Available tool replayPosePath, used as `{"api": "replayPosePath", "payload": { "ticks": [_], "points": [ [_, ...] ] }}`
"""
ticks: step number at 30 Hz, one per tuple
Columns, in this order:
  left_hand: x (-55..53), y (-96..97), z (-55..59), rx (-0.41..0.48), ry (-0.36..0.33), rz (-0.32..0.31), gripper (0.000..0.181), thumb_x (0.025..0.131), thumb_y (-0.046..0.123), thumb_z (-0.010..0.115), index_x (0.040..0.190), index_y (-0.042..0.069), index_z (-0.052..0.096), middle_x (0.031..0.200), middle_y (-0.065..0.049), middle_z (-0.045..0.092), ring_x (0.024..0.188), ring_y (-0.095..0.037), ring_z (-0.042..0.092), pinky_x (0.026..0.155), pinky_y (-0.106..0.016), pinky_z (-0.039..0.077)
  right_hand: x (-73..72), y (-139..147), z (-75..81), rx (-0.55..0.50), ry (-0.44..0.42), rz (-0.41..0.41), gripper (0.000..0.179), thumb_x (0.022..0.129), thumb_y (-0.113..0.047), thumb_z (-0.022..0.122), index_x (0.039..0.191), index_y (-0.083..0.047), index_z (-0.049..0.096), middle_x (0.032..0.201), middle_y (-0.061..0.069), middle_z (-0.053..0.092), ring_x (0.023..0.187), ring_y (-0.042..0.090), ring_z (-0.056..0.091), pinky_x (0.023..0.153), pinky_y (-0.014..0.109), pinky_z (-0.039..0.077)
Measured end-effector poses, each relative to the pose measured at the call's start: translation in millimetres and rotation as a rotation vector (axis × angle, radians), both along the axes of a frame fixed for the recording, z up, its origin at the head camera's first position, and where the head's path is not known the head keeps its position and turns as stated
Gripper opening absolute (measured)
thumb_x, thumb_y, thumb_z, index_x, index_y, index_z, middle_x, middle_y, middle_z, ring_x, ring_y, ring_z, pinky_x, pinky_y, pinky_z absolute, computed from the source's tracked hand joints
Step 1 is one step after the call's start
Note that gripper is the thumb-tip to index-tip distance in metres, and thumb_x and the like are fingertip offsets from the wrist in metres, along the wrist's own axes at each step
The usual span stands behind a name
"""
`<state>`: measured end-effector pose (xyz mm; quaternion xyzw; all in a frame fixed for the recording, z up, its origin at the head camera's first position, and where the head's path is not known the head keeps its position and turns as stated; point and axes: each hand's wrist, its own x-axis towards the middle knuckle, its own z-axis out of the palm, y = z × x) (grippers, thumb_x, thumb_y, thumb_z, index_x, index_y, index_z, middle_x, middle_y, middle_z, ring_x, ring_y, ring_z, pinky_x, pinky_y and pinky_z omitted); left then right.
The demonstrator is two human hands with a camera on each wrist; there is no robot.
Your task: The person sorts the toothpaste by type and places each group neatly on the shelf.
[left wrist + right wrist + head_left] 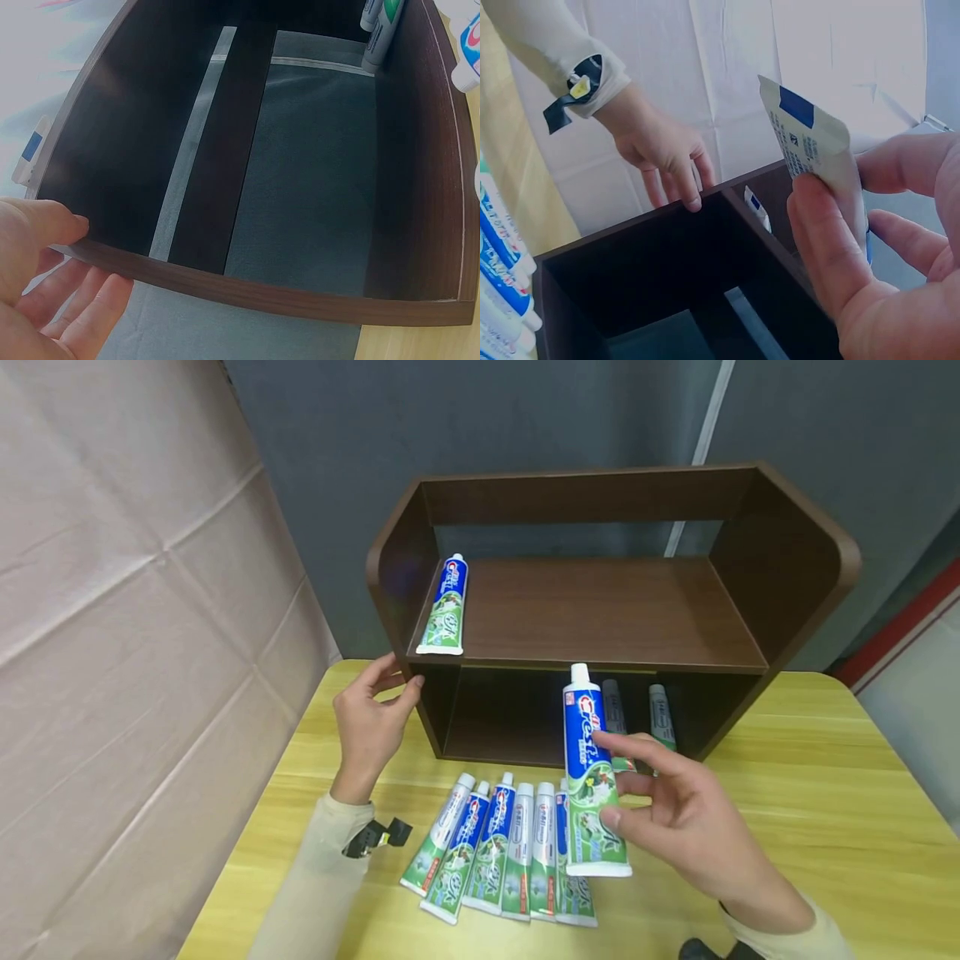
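My right hand [693,818] grips a blue and green Crest toothpaste tube [592,777], cap up, in front of the shelf's lower compartment. The right wrist view shows the tube's pale printed back [817,142] between thumb and fingers. My left hand [375,718] holds the left side panel of a dark brown two-level shelf [600,610]. In the left wrist view, its thumb and fingers lie on either side of the panel's edge [225,289]. Another Crest tube [447,606] lies at the left end of the upper level.
Several toothpaste tubes [495,852], blue-green and white-green, lie in a fanned row on the yellow wood-grain table [825,827]. White-green tubes [662,714] stand at the right of the lower compartment. A pale cloth wall [150,610] is on the left, a grey curtain [525,418] behind.
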<state>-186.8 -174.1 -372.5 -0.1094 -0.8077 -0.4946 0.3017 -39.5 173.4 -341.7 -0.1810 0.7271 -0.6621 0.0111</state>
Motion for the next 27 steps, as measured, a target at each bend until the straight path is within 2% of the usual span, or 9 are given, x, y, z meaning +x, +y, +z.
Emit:
{"api": "replayPosePath", "payload": {
  "ticks": [5, 13, 19, 23, 27],
  "points": [
    [0.6, 0.1, 0.5, -0.01, 0.001, 0.003, 0.039, 0.089, 0.01, 0.085, 0.127, 0.011, 0.077, 0.117, -0.009, 0.08, 0.098, -0.028, 0.08, 0.078, -0.046, 0.067, -6.5, -4.0, 8.6, 0.001, 0.01, 0.016, 0.064, 0.094, 0.009, 0.071, 0.153, -0.011, 0.054, 0.154, 0.006, 0.051, 0.107, 0.024, 0.074, 0.076, 0.037, 0.068],
    [0.6, -0.3, 0.2, -0.005, -0.002, 0.003, 0.038, 0.089, 0.009, 0.085, 0.127, 0.01, 0.076, 0.116, -0.011, 0.08, 0.098, -0.029, 0.08, 0.078, -0.05, 0.066, -18.0, -8.9, 18.4, -0.059, 0.054, 0.069, 0.064, 0.094, 0.013, 0.068, 0.154, -0.005, 0.052, 0.15, 0.009, 0.055, 0.108, 0.025, 0.075, 0.079, 0.04, 0.068],
    [-0.1, -0.5, -0.5, 0.004, 0.001, -0.003, 0.038, 0.089, 0.008, 0.085, 0.126, 0.01, 0.076, 0.116, -0.011, 0.08, 0.097, -0.029, 0.079, 0.078, -0.052, 0.066, -24.4, -13.6, 28.7, -0.054, 0.059, 0.081, 0.064, 0.096, 0.011, 0.067, 0.155, -0.006, 0.051, 0.147, 0.016, 0.052, 0.106, 0.026, 0.074, 0.081, 0.039, 0.068],
    [-0.7, -0.2, -1.3, 0.008, 0.002, -0.005, 0.038, 0.089, 0.008, 0.085, 0.126, 0.009, 0.076, 0.115, -0.012, 0.08, 0.097, -0.03, 0.08, 0.078, -0.054, 0.067, -30.6, -17.4, 35.7, -0.029, 0.068, 0.085, 0.062, 0.097, 0.008, 0.068, 0.154, -0.007, 0.052, 0.141, 0.019, 0.05, 0.105, 0.025, 0.074, 0.081, 0.036, 0.068],
    [-0.3, 0.7, -1.0, -0.001, 0.002, 0.003, 0.038, 0.089, 0.008, 0.085, 0.125, 0.009, 0.076, 0.115, -0.012, 0.08, 0.097, -0.03, 0.08, 0.078, -0.052, 0.067, -41.4, -19.9, 42.3, -0.053, 0.06, 0.122, 0.061, 0.097, 0.009, 0.067, 0.154, -0.005, 0.051, 0.134, 0.022, 0.048, 0.105, 0.026, 0.073, 0.083, 0.037, 0.068]
  ]
}}
